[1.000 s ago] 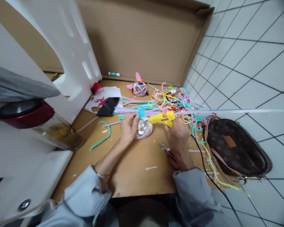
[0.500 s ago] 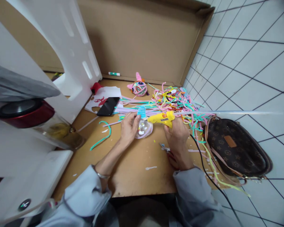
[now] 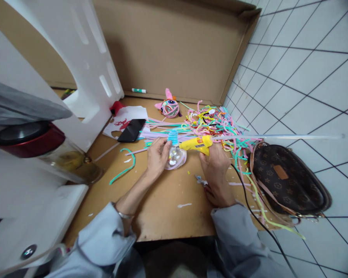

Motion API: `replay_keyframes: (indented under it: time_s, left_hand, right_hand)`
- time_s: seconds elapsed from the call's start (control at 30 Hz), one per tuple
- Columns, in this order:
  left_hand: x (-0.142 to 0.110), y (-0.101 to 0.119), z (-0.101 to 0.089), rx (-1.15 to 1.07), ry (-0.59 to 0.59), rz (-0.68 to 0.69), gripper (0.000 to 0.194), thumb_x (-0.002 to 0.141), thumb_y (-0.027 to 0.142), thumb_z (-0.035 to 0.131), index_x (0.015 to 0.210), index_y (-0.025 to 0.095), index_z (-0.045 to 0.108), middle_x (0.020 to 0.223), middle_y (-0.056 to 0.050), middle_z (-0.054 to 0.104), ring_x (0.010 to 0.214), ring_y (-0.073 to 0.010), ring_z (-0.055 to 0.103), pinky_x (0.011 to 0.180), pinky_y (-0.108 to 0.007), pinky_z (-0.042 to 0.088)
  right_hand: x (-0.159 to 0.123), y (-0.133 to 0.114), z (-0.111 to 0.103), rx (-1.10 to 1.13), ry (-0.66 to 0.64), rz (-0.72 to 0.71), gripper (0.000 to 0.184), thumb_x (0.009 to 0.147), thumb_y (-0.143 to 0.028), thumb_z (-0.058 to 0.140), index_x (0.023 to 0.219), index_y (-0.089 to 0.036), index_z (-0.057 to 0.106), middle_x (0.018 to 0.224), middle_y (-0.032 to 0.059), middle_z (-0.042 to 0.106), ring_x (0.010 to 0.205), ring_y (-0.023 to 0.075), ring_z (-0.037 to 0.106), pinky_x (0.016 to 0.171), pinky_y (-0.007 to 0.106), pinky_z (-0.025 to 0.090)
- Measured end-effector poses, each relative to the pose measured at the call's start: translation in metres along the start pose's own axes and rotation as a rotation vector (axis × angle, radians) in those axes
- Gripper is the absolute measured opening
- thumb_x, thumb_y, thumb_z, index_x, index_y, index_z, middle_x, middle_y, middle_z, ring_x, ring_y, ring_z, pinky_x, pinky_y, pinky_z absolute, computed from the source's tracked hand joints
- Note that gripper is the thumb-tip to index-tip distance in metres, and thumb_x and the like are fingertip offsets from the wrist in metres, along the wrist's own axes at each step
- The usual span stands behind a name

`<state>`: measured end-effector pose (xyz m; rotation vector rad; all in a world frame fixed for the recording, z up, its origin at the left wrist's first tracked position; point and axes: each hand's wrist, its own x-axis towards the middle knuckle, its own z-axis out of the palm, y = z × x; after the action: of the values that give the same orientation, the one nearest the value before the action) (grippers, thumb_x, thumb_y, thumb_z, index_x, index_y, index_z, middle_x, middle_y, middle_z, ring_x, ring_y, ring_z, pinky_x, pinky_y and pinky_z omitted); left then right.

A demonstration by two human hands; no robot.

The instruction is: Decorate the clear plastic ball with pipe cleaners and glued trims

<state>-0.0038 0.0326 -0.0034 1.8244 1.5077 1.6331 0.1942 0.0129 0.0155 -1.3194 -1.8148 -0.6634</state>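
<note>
My right hand (image 3: 217, 162) is wrapped round the handle of a yellow hot glue gun (image 3: 195, 144), a long clear glue stick (image 3: 301, 136) jutting out of its back. Its nozzle points left at a clear plastic ball (image 3: 177, 157) with a lilac band round it. My left hand (image 3: 159, 154) is closed on the ball's left side. A blue ear-shaped piece (image 3: 173, 137) stands at the top of the ball, by my left fingertips. Whether the nozzle touches the ball or the blue piece I cannot tell. Scissors (image 3: 202, 180) lie partly hidden under my right wrist.
Pipe cleaners (image 3: 211, 123) are heaped behind my hands. A pink decorated ball (image 3: 169, 108) and a phone (image 3: 131, 130) lie further back. A brown handbag (image 3: 290, 179) is at right, a glass bottle (image 3: 72, 162) at left. The gun's black cord (image 3: 251, 204) runs down right.
Almost nothing differs. The whole view has shifted slightly; both hands keep their hold, with the glue gun's nozzle still at the top of the ball.
</note>
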Motion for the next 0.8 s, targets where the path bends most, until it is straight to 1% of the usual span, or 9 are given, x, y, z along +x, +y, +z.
replay_keyframes:
  time_s: [0.23,0.6,0.8]
  left_hand:
    - [0.0,-0.0018,0.0003,-0.01,0.006,-0.007,0.024,0.092,0.037,0.05,0.087,0.019,0.065,0.081,-0.005,0.065,0.081,-0.0205,0.058,0.077,-0.034,0.043]
    - [0.0007,-0.002,-0.001,0.002,-0.001,-0.02,0.025,0.092,0.038,0.049,0.086,0.019,0.065,0.082,-0.005,0.066,0.082,-0.02,0.059,0.078,-0.033,0.045]
    - [0.0008,-0.0019,-0.0013,0.001,0.001,-0.027,0.025,0.092,0.038,0.05,0.086,0.019,0.065,0.083,-0.005,0.066,0.083,-0.0204,0.06,0.078,-0.033,0.045]
  right_hand:
    - [0.0003,0.0016,-0.0018,0.014,-0.021,0.019,0.013,0.085,-0.014,0.052,0.094,-0.018,0.059,0.08,0.0065,0.061,0.075,0.0215,0.058,0.065,0.03,0.043]
    - [-0.0007,0.0069,-0.0015,0.022,-0.053,0.03,0.016,0.084,-0.015,0.051,0.098,-0.016,0.059,0.081,0.0072,0.06,0.074,0.0223,0.056,0.064,0.03,0.042]
    - [-0.0006,0.009,0.0,-0.003,-0.029,0.011,0.016,0.082,-0.014,0.052,0.096,-0.017,0.059,0.078,0.0063,0.06,0.072,0.022,0.056,0.064,0.03,0.042]
